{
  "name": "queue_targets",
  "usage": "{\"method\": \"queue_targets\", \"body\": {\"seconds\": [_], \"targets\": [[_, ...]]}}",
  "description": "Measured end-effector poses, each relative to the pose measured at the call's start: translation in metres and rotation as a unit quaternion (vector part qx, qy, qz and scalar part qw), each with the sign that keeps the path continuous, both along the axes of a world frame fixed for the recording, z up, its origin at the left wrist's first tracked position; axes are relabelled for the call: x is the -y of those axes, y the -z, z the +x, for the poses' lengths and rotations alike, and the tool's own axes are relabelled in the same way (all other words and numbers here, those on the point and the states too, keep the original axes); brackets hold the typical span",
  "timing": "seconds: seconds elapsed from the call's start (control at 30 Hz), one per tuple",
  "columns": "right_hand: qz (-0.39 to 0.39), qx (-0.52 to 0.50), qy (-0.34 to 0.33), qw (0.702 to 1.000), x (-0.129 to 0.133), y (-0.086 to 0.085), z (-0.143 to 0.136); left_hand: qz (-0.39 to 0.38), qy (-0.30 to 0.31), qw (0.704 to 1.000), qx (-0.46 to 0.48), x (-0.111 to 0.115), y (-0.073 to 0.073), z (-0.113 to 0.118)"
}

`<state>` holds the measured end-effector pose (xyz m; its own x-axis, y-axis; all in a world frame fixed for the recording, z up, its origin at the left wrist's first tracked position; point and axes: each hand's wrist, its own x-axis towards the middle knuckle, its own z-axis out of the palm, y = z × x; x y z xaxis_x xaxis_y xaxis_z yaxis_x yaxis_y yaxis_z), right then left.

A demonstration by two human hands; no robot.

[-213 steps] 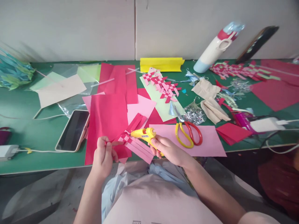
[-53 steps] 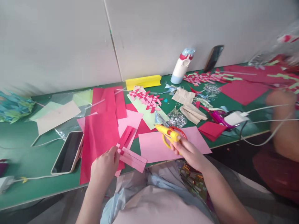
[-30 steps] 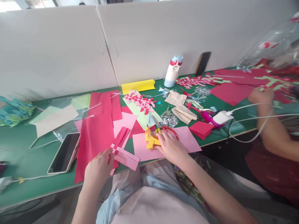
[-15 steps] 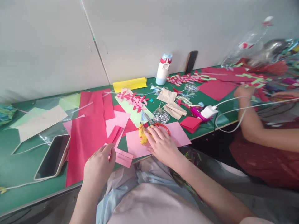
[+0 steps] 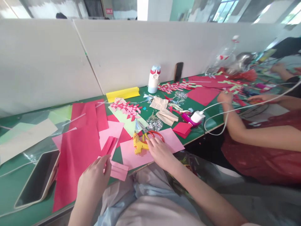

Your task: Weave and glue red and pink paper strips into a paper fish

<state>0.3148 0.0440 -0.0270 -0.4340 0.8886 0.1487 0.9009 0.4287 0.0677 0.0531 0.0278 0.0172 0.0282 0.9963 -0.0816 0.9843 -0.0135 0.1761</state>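
My left hand (image 5: 95, 175) pinches the left end of a folded pink paper strip (image 5: 118, 170) at the table's front edge. A folded red strip (image 5: 108, 145) lies just above its fingertips. My right hand (image 5: 161, 153) rests over a pink sheet (image 5: 128, 158), its fingers closed round the end of a yellow hot glue gun (image 5: 139, 145). Red-handled scissors (image 5: 158, 134) lie just beyond those fingers. Behind them a pink and red woven paper piece (image 5: 127, 108) sits on a light green sheet (image 5: 136, 125).
Large red sheets (image 5: 78, 150) and a phone (image 5: 37, 179) lie on the left. A white bottle (image 5: 153, 81) stands by the partition (image 5: 122, 56). A white charger (image 5: 197, 116) with cables is at right, beside another person's arm (image 5: 254, 133).
The view has tilted up, showing the room above the partition. My right hand has shifted off the glue gun's body towards its end, uncovering more of it. My left hand still pinches the pink strip.
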Motion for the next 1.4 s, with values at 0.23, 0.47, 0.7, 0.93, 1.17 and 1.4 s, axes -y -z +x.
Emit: {"method": "queue_targets", "body": {"seconds": [0.23,0.47,0.7,0.93,1.17,1.4], "targets": [[0.071,-0.09,0.048,0.992,-0.005,-0.001,0.027,0.02,0.009,1.0,-0.012,-0.005,0.005,0.007],[0.092,-0.087,0.129,0.984,-0.045,0.009,0.075,0.0,0.012,1.0,-0.01,-0.004,0.004,0.005],[0.085,-0.084,0.144,0.982,-0.05,0.027,0.081,-0.005,0.022,1.0,-0.009,0.002,0.005,0.003],[0.094,-0.05,0.154,0.982,-0.034,0.001,0.063,0.035,0.041,0.999,-0.001,0.004,0.006,0.006],[0.093,-0.042,-0.045,0.994,-0.012,-0.036,-0.003,0.181,0.116,0.972,0.096,0.002,0.002,0.015],[0.101,-0.054,-0.184,0.976,0.003,-0.036,-0.058,0.263,0.177,0.94,0.125,0.008,-0.012,0.012]]}}
